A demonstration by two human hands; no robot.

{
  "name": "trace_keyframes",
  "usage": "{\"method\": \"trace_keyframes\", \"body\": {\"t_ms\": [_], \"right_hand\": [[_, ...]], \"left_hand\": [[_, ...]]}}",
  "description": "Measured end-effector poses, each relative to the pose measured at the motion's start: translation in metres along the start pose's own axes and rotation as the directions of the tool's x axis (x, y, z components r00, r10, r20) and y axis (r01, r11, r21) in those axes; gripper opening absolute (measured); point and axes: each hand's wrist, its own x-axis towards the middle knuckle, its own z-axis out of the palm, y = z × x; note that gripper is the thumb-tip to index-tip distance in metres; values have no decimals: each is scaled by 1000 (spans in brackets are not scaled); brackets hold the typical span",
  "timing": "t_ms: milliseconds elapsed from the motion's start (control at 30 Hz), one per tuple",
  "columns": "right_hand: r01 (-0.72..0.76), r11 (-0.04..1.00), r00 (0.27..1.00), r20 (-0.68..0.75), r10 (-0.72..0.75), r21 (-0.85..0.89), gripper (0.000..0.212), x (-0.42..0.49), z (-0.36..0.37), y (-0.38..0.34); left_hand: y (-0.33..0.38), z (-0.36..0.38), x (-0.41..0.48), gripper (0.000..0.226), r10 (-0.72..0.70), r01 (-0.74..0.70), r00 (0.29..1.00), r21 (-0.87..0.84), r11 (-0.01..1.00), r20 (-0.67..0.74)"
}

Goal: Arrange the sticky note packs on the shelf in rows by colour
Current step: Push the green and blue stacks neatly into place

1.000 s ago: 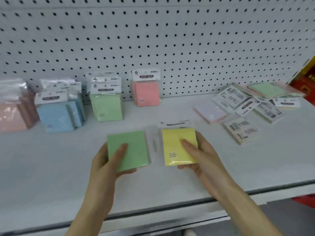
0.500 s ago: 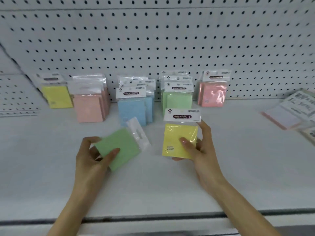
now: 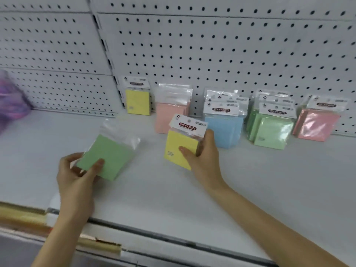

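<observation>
My left hand (image 3: 77,176) grips a green sticky note pack (image 3: 108,155), tilted, its clear flap pointing up and right. My right hand (image 3: 204,157) holds a yellow pack (image 3: 179,147) upright, with its white "STICKY NOTE" header on top. Both packs hover over the white shelf (image 3: 173,189). Against the pegboard stand rows of packs: one yellow pack (image 3: 138,102), a light pink row (image 3: 169,116), a blue row (image 3: 224,128), a green row (image 3: 269,128) and a darker pink row (image 3: 317,124).
A white pegboard wall (image 3: 231,54) backs the shelf. A blurred purple object (image 3: 11,101) sits at the far left. The shelf's front edge (image 3: 154,234) runs below my arms, with a worn yellowish strip (image 3: 23,212) at the left.
The view has swung left, so the loose packs at the right have left the frame. Both hands moved left and toward the back rows; the green pack is tilted more and the yellow pack is raised.
</observation>
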Motion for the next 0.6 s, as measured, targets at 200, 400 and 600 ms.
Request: {"method": "trace_keyframes", "body": {"t_ms": [200, 400, 600], "right_hand": [[136, 964, 973, 212, -87, -229, 57, 64, 69, -41], [191, 848, 951, 308, -35, -494, 42, 133, 123, -52], [178, 777, 960, 280, -3, -604, 34, 161, 156, -54]], "left_hand": [[-5, 1, 39, 35, -44, 42, 999, -92, 995, -14], [-12, 13, 66, 34, -30, 19, 995, -120, 993, -99], [-18, 16, 86, 33, -16, -5, 964, -77, 997, -264]]}}
